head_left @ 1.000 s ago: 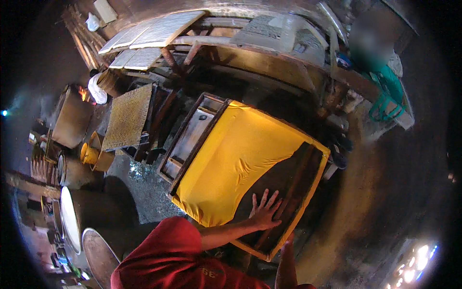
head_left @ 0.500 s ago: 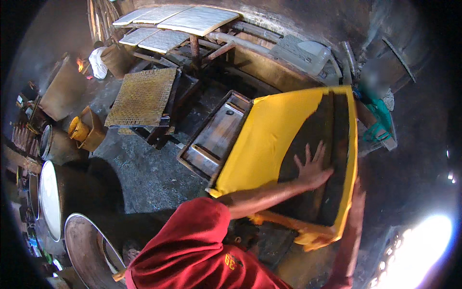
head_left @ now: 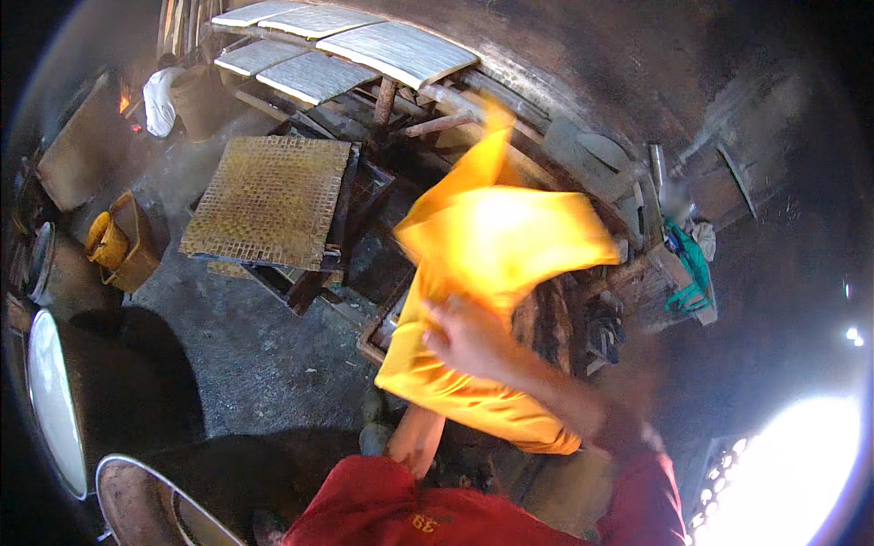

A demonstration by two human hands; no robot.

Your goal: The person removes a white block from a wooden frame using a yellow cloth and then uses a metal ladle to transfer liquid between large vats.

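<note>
A bright yellow cloth hangs in front of me, bunched and folded, its upper corner smeared by motion. My right hand lies across the cloth with its fingers curled into it, slightly blurred. From below, my left forearm rises behind the lower part of the cloth, which covers that hand and its fingers. Behind the cloth is a wooden frame, mostly covered, with only its left corner showing. I cannot make out whether the dark panel seen earlier is under the cloth.
A woven mat lies on a low stand at left. White slabs rest on a rack behind. Large metal drums stand near left, beyond them a yellow bucket. Green cloth hangs at right; fire burns far left.
The yellow cloth, spread around a dark panel before, is now bunched and swung up to the left. My right hand has moved from its right edge onto it; my left hand has gone behind it.
</note>
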